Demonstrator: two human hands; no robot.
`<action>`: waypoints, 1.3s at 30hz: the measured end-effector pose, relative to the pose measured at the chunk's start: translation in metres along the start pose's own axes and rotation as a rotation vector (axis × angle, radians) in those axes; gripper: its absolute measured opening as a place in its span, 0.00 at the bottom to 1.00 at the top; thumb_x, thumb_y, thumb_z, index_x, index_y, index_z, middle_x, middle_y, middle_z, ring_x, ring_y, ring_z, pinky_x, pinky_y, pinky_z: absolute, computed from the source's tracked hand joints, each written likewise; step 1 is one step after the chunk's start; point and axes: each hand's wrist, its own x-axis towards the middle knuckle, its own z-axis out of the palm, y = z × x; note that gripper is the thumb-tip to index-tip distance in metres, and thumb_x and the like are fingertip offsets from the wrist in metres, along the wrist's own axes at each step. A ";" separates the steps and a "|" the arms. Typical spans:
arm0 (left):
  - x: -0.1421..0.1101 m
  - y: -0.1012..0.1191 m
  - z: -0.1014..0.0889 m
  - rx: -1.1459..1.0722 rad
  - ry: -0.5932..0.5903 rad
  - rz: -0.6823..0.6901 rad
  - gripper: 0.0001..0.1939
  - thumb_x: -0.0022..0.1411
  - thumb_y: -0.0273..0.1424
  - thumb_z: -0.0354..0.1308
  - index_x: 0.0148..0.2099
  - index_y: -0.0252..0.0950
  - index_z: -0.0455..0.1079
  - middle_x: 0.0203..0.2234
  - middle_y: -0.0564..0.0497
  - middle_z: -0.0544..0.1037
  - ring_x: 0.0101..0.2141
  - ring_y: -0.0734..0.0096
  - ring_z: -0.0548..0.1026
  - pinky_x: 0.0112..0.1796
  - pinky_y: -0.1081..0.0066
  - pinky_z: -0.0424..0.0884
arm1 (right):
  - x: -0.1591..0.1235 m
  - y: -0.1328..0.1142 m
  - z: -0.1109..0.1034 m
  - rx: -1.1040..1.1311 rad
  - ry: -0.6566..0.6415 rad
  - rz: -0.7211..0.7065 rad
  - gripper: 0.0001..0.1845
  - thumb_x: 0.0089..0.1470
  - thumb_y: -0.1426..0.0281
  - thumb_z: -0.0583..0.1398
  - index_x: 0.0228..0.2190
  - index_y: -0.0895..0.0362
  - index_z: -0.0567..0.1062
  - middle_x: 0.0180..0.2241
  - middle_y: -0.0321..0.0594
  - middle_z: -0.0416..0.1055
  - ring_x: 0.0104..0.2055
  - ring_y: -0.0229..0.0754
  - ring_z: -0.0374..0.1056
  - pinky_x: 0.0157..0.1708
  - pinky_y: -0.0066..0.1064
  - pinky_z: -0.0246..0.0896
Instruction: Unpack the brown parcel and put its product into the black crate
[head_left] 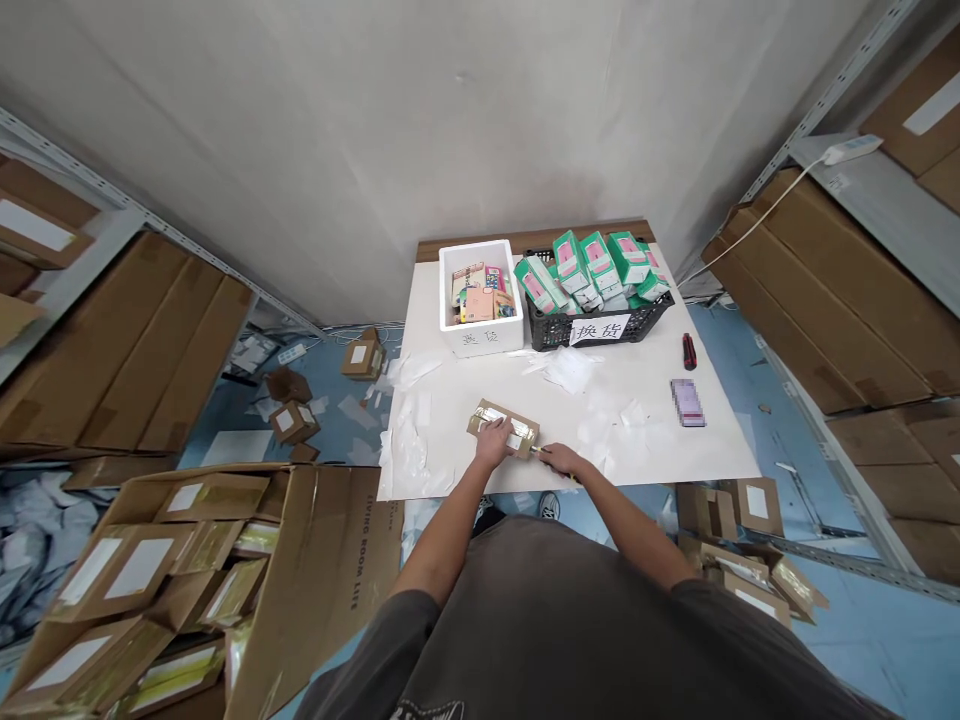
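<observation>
A small cardboard box, closed with shiny tape and bearing a white label, lies at the front of the white-covered table. My left hand presses on its top and grips the near side. My right hand is closed around a slim utility knife with yellow on it, whose tip meets the right end of the box. How deep the blade sits cannot be made out.
Behind stand a white foam bin of small packages and a black crate of green-and-white boxes. At right lie a red-black tool and a blurred phone. A big carton of parcels stands at left.
</observation>
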 end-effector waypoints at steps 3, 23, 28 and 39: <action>-0.002 0.001 0.002 -0.005 0.019 0.005 0.33 0.49 0.34 0.76 0.56 0.44 0.71 0.64 0.44 0.71 0.67 0.48 0.63 0.65 0.51 0.56 | -0.012 0.012 0.043 -0.014 0.185 -0.036 0.23 0.66 0.52 0.56 0.25 0.54 0.71 0.20 0.34 0.68 0.23 0.38 0.65 0.28 0.27 0.58; 0.033 -0.050 0.003 0.007 0.055 0.081 0.36 0.65 0.51 0.59 0.71 0.49 0.61 0.71 0.43 0.61 0.72 0.40 0.50 0.68 0.46 0.47 | -0.040 -0.022 0.037 0.211 0.380 0.144 0.28 0.70 0.48 0.43 0.35 0.53 0.72 0.25 0.36 0.72 0.25 0.42 0.69 0.29 0.29 0.64; 0.023 -0.052 0.008 -0.065 0.192 0.137 0.30 0.70 0.49 0.52 0.71 0.48 0.63 0.69 0.45 0.66 0.72 0.43 0.51 0.69 0.47 0.43 | -0.043 -0.024 0.038 -0.197 0.492 0.032 0.16 0.70 0.59 0.53 0.49 0.51 0.76 0.46 0.43 0.77 0.52 0.48 0.70 0.49 0.31 0.62; 0.016 -0.049 0.014 -0.090 0.254 0.092 0.30 0.71 0.49 0.52 0.71 0.48 0.64 0.66 0.45 0.69 0.71 0.42 0.53 0.69 0.45 0.44 | -0.046 -0.007 0.018 -0.421 0.781 0.279 0.19 0.70 0.59 0.53 0.56 0.53 0.70 0.52 0.50 0.71 0.46 0.50 0.72 0.44 0.34 0.60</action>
